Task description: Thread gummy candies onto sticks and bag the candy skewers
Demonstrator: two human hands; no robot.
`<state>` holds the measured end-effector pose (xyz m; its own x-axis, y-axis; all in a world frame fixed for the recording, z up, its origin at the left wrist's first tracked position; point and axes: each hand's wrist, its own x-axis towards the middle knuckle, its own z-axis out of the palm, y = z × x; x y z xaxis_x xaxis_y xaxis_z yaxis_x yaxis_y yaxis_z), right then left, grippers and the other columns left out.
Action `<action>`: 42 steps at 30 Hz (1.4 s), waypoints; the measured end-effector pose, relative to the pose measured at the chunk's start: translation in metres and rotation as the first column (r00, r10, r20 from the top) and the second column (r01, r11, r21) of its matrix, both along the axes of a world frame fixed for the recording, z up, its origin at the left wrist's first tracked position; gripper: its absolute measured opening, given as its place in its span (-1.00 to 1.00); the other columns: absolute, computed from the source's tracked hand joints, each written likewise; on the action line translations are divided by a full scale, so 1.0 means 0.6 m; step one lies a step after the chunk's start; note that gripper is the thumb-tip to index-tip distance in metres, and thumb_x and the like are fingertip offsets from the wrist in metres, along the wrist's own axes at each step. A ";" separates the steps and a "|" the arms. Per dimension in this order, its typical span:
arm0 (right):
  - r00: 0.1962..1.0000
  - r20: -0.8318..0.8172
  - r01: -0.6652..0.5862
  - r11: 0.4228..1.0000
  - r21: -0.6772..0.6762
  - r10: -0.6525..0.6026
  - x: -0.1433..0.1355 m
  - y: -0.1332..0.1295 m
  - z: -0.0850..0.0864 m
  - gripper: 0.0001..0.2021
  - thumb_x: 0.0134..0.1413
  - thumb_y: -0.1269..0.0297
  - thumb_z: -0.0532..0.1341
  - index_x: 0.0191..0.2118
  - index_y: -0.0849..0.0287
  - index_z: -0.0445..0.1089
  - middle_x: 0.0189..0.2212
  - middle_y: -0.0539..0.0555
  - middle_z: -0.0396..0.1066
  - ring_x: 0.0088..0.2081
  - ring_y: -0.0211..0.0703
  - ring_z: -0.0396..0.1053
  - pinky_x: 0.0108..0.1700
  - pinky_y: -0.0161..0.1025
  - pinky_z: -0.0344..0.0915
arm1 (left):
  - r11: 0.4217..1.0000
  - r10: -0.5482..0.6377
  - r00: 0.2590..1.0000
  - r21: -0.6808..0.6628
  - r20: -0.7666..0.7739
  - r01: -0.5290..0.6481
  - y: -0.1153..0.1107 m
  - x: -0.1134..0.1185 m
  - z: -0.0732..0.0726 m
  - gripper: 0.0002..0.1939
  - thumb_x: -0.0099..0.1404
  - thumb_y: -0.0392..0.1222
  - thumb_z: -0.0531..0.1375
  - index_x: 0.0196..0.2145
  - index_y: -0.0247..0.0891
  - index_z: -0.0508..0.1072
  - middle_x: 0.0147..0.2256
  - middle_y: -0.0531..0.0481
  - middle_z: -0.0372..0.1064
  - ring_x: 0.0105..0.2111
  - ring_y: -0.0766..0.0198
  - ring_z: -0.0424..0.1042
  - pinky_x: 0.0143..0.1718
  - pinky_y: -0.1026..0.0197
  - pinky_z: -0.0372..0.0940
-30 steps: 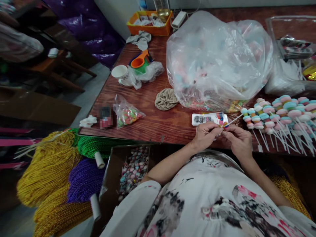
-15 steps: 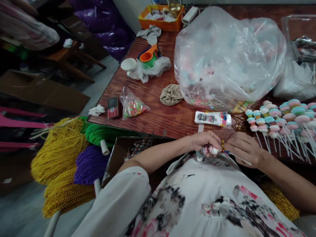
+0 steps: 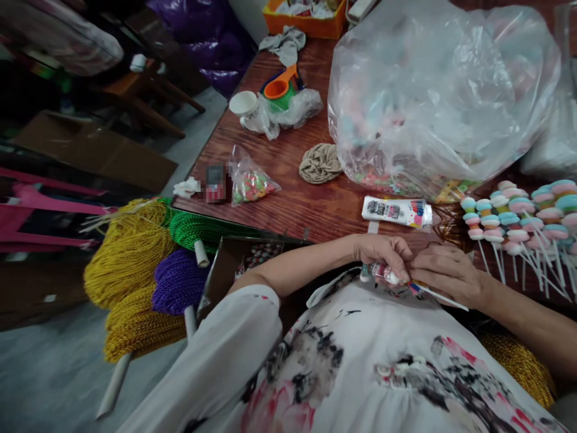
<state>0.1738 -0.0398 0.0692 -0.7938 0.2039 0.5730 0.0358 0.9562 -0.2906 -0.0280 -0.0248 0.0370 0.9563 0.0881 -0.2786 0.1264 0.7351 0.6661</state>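
My left hand (image 3: 385,252) is closed around a wrapped item with pink and white pieces (image 3: 383,272), low in front of my chest. Touching it from the other side, my right hand (image 3: 444,270) has its fingers pressed together at a small blue, red and yellow tie. A thin white stick (image 3: 444,297) runs out below the right fingers. Just beyond the hands a white tube (image 3: 396,211) lies on the table. Sticks with pastel pink, blue and white pieces (image 3: 518,216) are heaped to the right.
A big clear plastic bag (image 3: 433,96) fills the back right of the table (image 3: 270,162). A beige cloth coil (image 3: 321,163), small bag (image 3: 252,183), cup (image 3: 243,103) and orange tray (image 3: 306,24) stand leftward. Yellow (image 3: 130,252), green and purple cords hang off the left edge.
The view has shifted, so the table things sit higher and farther right. My hands have come closer together, and the right fingers now cover more of the coloured tie.
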 end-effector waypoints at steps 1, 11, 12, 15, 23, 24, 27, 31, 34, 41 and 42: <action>1.000 -0.007 -0.014 0.999 0.044 0.015 -0.004 -0.002 0.002 -0.85 0.24 0.45 0.09 -0.17 0.27 0.39 -0.32 0.16 0.47 -0.19 -0.19 0.41 -0.17 -0.20 0.37 | 0.998 -0.039 0.999 0.040 -0.008 0.039 0.008 -0.003 0.001 -0.74 -0.17 -0.15 0.44 -0.57 -0.39 0.51 -0.62 -0.08 0.46 -0.73 0.30 0.33 -0.76 0.32 0.22; 0.921 0.256 0.248 0.948 0.201 -0.295 -0.036 0.022 0.011 -0.85 0.16 0.45 0.11 -0.40 0.18 0.37 -0.52 0.05 0.37 -0.48 -0.24 0.24 -0.43 -0.23 0.08 | 0.311 0.397 0.901 0.949 -0.175 0.047 0.054 -0.073 0.143 -0.77 0.09 -0.01 0.33 -0.45 -0.24 0.56 -0.47 -0.01 0.41 -0.42 0.27 0.36 -0.37 0.26 0.23; 0.903 0.214 0.357 0.927 0.112 -0.374 -0.039 0.035 0.013 -0.84 0.15 0.44 0.10 -0.43 0.18 0.35 -0.56 0.03 0.34 -0.51 -0.24 0.22 -0.45 -0.24 0.07 | 0.195 0.388 0.917 0.981 -0.097 0.021 0.038 -0.066 0.152 -0.81 0.17 -0.05 0.26 -0.42 -0.21 0.55 -0.41 -0.04 0.43 -0.35 0.24 0.36 -0.28 0.22 0.25; 0.851 0.032 0.516 0.823 -0.238 -0.524 -0.051 0.058 0.029 -0.83 0.13 0.50 0.04 -0.36 0.18 0.35 -0.52 -0.01 0.37 -0.48 -0.29 0.27 -0.40 -0.32 0.14 | -0.004 0.262 0.963 0.997 0.069 -0.071 0.008 -0.048 0.134 -0.75 0.23 -0.07 0.17 -0.53 -0.22 0.48 -0.43 -0.08 0.42 -0.37 0.21 0.33 -0.20 0.11 0.27; 0.867 -0.020 0.389 0.702 -0.596 -0.497 -0.098 0.045 0.030 -0.87 0.11 0.47 0.10 -0.43 0.19 0.32 -0.55 -0.04 0.35 -0.50 -0.32 0.26 -0.41 -0.35 0.17 | -0.325 0.673 0.542 0.859 0.503 -0.395 0.052 -0.051 0.067 -0.34 0.16 0.16 0.30 0.17 -0.06 0.30 0.25 -0.17 0.18 0.26 -0.04 0.14 0.21 -0.09 0.15; 0.852 -0.072 0.392 0.724 -0.568 -0.518 -0.103 0.048 0.027 -0.88 0.13 0.45 0.11 -0.41 0.19 0.31 -0.53 -0.04 0.36 -0.48 -0.32 0.26 -0.39 -0.34 0.18 | -0.333 0.699 0.484 0.838 0.527 -0.433 0.048 -0.054 0.068 -0.16 0.09 0.21 0.34 0.26 0.01 0.16 0.30 -0.18 0.09 0.29 -0.05 0.10 0.22 -0.10 0.14; 0.868 -0.255 0.303 0.861 -0.408 -0.426 -0.135 0.049 0.008 -0.87 0.19 0.45 0.04 -0.32 0.16 0.30 -0.45 0.01 0.39 -0.40 -0.28 0.32 -0.32 -0.32 0.23 | -0.112 0.784 0.428 0.781 0.449 -0.615 0.024 -0.077 0.078 0.10 0.10 0.34 0.26 0.38 0.14 -0.30 0.32 -0.23 0.04 0.23 0.00 0.24 0.12 -0.07 0.29; 0.868 -0.279 0.369 0.910 -0.189 -0.410 -0.208 0.039 -0.050 -0.87 0.19 0.38 0.00 -0.32 0.16 0.27 -0.43 0.09 0.37 -0.36 -0.17 0.32 -0.33 -0.24 0.22 | 0.319 0.785 0.619 0.833 0.036 -0.453 -0.032 -0.139 0.099 -0.22 0.27 0.12 0.22 0.35 -0.03 0.05 0.26 -0.23 0.20 0.20 0.01 0.30 0.13 -0.01 0.32; 0.887 -0.180 0.415 0.905 -0.096 -0.426 -0.252 0.029 -0.083 -0.82 0.22 0.24 0.02 -0.34 0.17 0.27 -0.46 0.08 0.33 -0.42 -0.16 0.27 -0.38 -0.22 0.12 | 0.346 0.837 0.543 0.833 -0.067 -0.431 -0.082 -0.185 0.103 -0.39 0.31 -0.12 0.21 0.28 -0.03 0.20 0.27 -0.19 0.18 0.07 0.08 0.42 0.03 0.08 0.41; 0.967 -0.155 0.196 0.980 -0.041 -0.200 -0.296 0.001 -0.065 -0.82 0.22 0.28 0.02 -0.20 0.21 0.32 -0.35 0.12 0.40 -0.33 -0.16 0.35 -0.36 -0.20 0.08 | 0.004 0.975 0.183 0.821 0.123 -0.570 -0.162 -0.222 0.072 0.12 0.05 -0.34 0.38 0.27 0.52 -0.16 0.27 0.09 0.15 -0.09 0.26 0.46 -0.18 0.20 0.50; 0.968 -0.183 0.167 0.985 -0.050 -0.174 -0.301 -0.004 -0.061 -0.82 0.22 0.30 0.02 -0.18 0.20 0.33 -0.33 0.12 0.42 -0.30 -0.16 0.37 -0.34 -0.20 0.09 | 0.037 0.984 0.165 0.818 0.071 -0.573 -0.171 -0.223 0.064 0.08 0.07 -0.31 0.37 0.28 0.47 -0.15 0.27 0.06 0.17 -0.05 0.24 0.46 -0.17 0.18 0.49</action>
